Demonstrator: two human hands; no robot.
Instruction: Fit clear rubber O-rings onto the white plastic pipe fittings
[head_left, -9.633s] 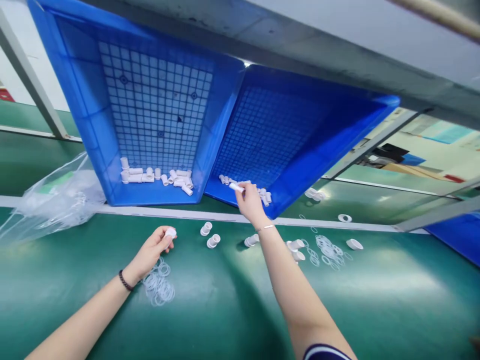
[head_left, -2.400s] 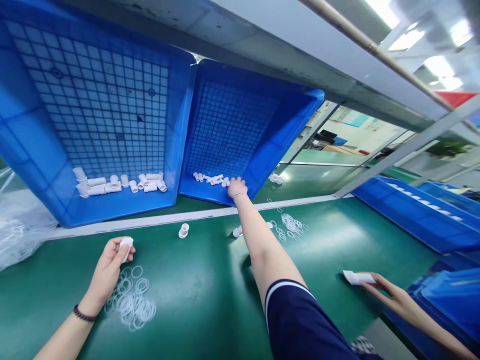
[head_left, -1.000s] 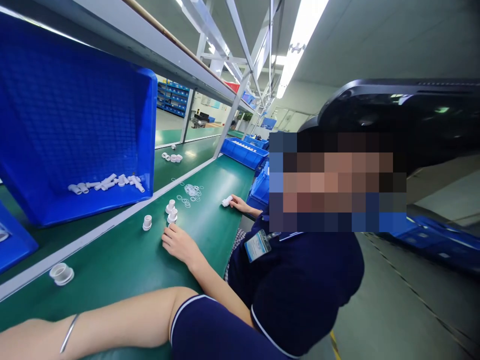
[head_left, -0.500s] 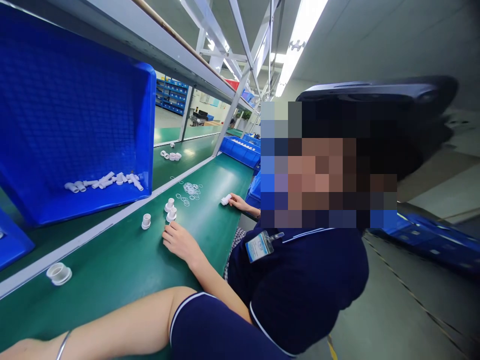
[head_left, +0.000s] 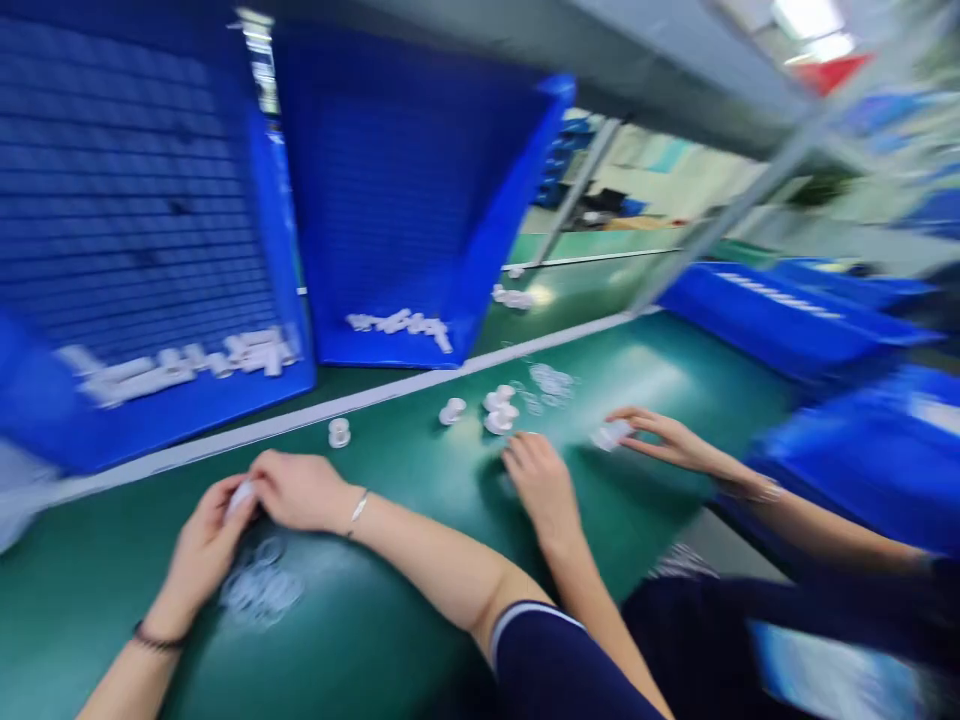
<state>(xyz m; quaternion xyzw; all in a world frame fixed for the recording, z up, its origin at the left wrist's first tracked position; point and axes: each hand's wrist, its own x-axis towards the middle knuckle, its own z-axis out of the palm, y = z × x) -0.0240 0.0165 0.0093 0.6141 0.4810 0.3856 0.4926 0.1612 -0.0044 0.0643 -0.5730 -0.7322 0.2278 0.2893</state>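
At the left of the green bench, my left hand (head_left: 196, 550) has its fingers closed around a white plastic fitting (head_left: 238, 498), most of it hidden by the fingers. My right hand (head_left: 304, 490), with a silver bracelet at the wrist, is closed on the other side of the same fitting. Just below the two hands lies a loose pile of thin translucent rings (head_left: 262, 585), blurred by motion. A white flanged fitting (head_left: 339, 433) stands upright on the bench beyond my right hand.
Two tilted blue bins (head_left: 187, 370) with white pipe fittings stand behind the bench's pale ledge (head_left: 330, 405). At right, a co-worker's hand (head_left: 664, 440) holds a white fitting (head_left: 611, 434); their other hand (head_left: 541, 480) is near several white fittings (head_left: 499, 412). More rings (head_left: 551, 383) lie beyond.
The view has swung left and down, away from the co-worker and onto the bench. Both my hands and the nearer ring pile are now in sight.
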